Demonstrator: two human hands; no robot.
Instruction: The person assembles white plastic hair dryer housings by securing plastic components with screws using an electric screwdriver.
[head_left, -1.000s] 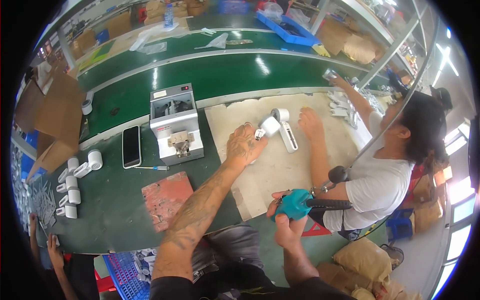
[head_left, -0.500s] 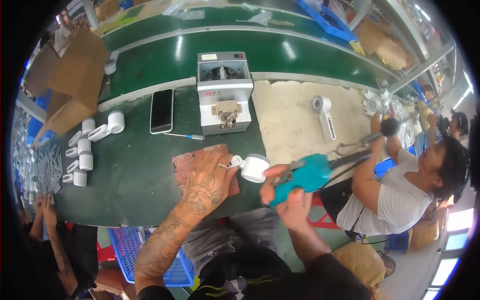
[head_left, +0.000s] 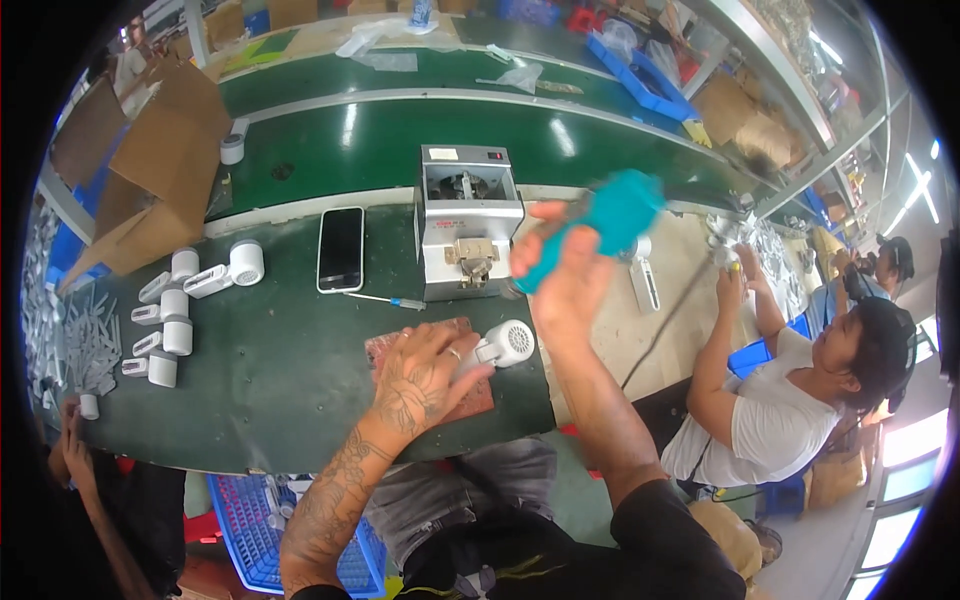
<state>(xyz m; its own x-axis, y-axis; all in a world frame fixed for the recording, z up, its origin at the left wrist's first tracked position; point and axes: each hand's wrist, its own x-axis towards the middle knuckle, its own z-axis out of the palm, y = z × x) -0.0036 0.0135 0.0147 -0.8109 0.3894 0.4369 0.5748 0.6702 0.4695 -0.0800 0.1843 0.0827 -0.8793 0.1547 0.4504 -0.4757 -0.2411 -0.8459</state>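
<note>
My tattooed left hand [head_left: 412,378] grips the handle of a white handheld fan [head_left: 510,342], pressing it onto a reddish pad [head_left: 472,400]; the fan's round grille end points up and right, while my fingers hide most of its handle. Raised over the table, my right hand [head_left: 572,280] is wrapped round a teal electric screwdriver [head_left: 625,212], blurred by motion. Its lower end is close to the front of a grey screw feeder [head_left: 470,222]; whether they touch I cannot tell. Another white fan [head_left: 645,275] lies on the beige sheet behind my right hand.
Several white fans [head_left: 175,337] lie on the left of the table. A phone [head_left: 341,250] and a small screwdriver [head_left: 405,303] lie left of the feeder. A cardboard box [head_left: 165,165] stands far left. Co-workers sit at both sides. A blue basket [head_left: 235,520] is below the table.
My right hand has lifted the electric screwdriver up and away from the fan, toward the feeder. The fan has turned so its grille shows; my left hand stays on it. The view has shifted slightly.
</note>
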